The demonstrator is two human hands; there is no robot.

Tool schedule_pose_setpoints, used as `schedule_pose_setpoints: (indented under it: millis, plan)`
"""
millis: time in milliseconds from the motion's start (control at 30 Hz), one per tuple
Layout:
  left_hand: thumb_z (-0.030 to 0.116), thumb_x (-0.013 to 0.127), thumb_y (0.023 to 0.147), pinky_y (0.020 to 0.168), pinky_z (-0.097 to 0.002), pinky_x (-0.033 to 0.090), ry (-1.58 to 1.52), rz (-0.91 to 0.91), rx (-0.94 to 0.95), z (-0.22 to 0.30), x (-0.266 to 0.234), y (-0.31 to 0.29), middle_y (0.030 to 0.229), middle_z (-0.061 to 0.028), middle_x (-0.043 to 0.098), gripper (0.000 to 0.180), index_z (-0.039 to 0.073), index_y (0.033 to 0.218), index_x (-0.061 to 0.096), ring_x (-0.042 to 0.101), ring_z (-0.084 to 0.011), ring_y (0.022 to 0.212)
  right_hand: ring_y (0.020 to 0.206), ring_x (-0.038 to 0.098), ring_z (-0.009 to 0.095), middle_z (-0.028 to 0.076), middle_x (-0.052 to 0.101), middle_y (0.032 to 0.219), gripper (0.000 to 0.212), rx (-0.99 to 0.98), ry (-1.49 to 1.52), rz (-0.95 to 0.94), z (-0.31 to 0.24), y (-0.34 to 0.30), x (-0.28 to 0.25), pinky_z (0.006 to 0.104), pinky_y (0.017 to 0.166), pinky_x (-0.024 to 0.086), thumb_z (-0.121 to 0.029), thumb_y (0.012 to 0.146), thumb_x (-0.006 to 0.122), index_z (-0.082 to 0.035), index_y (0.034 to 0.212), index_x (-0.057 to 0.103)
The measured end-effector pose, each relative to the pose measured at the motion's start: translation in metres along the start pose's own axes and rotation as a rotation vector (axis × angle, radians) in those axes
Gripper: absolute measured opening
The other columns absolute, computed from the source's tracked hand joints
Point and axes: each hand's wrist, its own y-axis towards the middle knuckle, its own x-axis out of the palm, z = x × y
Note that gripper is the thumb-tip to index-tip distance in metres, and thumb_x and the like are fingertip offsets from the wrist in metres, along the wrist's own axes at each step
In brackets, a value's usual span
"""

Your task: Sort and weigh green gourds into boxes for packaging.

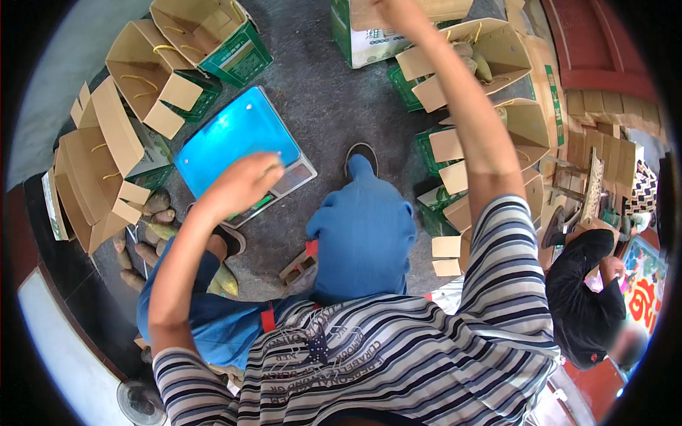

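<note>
Head view: the left hand (249, 181) hovers over or rests on the lower edge of the blue-topped scale (234, 131) on the floor (302, 85), fingers curled — whether its grip is clenched, I cannot tell. The right hand (392, 10), cut off above, is at a green-and-white carton (366, 47) — its grip unreadable.

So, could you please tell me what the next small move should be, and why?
Perhaps ease the left hand clear of the flat blue-topped platform scale: the hand appears over its near edge, where any contact could disturb a reading, though I cannot tell whether they touch. The right hand extends away, toward the green-and-white cardboard box.
</note>
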Motion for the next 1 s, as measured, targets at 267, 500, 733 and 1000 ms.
schedule_pose_setpoints:
  millis: [267, 500, 733, 1000]
  plan:
    - [0.018, 0.056, 0.084, 0.070, -0.0405, 0.043, -0.010, -0.082, -0.238, 0.030, -0.019, -0.133, 0.086, -0.0165, 0.054, 0.017, 0.002, 0.090, 0.054, 0.055, -0.0349, 0.081, 0.083, 0.060, 0.034, 0.018, 0.062, 0.086, 0.020, -0.062, 0.016, 0.072, -0.061, -0.041, 0.022, 0.0430, 0.073, 0.048, -0.018, 0.080, 0.054, -0.005, 0.096, 0.056]
    - [0.018, 0.058, 0.083, 0.071, -0.0418, 0.044, 0.170, 0.071, -0.348, 0.026, -0.009, -0.124, 0.089, -0.0173, 0.056, 0.020, 0.001, 0.094, 0.054, 0.056, -0.0365, 0.084, 0.087, 0.056, 0.027, 0.009, 0.058, 0.085, 0.032, -0.133, -0.434, 0.373, -0.057, -0.022, 0.031, 0.0394, 0.071, 0.047, -0.033, 0.077, 0.063, -0.007, 0.092, 0.055]
    - [0.016, 0.060, 0.081, 0.071, -0.0424, 0.045, 0.244, 0.117, -0.376, 0.023, -0.010, -0.116, 0.092, -0.0177, 0.055, 0.021, 0.001, 0.094, 0.054, 0.055, -0.0372, 0.085, 0.091, 0.063, 0.029, 0.013, 0.066, 0.096, 0.042, 0.321, -0.258, -0.175, -0.050, 0.001, 0.039, 0.0384, 0.076, 0.049, -0.046, 0.082, 0.053, -0.008, 0.093, 0.068]
    - [0.013, 0.060, 0.080, 0.069, -0.0426, 0.045, 0.271, 0.163, -0.382, 0.017, -0.013, -0.127, 0.090, -0.0170, 0.055, 0.019, 0.002, 0.093, 0.053, 0.056, -0.0374, 0.082, 0.093, 0.063, 0.028, 0.011, 0.066, 0.095, 0.044, 0.377, -0.245, -0.003, -0.007, 0.009, 0.010, 0.0397, 0.075, 0.050, -0.049, 0.084, 0.047, -0.011, 0.092, 0.069]
